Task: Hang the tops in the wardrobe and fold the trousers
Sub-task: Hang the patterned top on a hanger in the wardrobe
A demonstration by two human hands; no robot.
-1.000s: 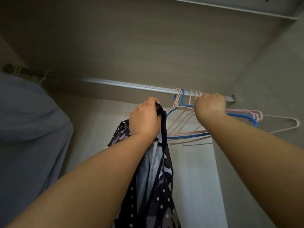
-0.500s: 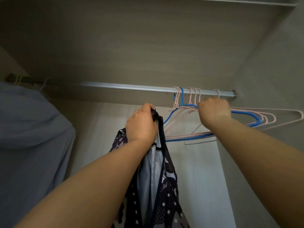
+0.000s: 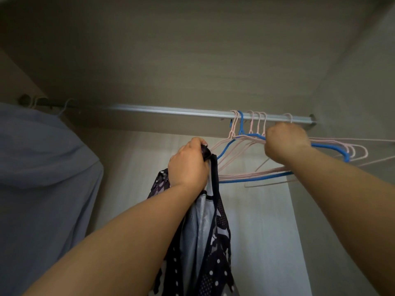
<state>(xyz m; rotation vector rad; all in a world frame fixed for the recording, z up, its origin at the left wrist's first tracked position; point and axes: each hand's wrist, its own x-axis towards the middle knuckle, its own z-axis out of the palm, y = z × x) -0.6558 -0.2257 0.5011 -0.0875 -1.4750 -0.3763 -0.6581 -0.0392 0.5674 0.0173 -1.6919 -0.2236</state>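
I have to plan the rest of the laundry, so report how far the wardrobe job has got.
Done: a blue-grey garment hangs at the left end of the rail. In hand: the left hand grips the patterned top, and the right hand grips among the empty hangers. Left: that top is on no hanger yet, and no trousers are in view.

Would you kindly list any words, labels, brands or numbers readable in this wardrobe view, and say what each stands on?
None can be read.
The patterned top gripped by the left hand shows only dots and shapes, no lettering.
The hangers, the rail and the grey garment bear no visible print.
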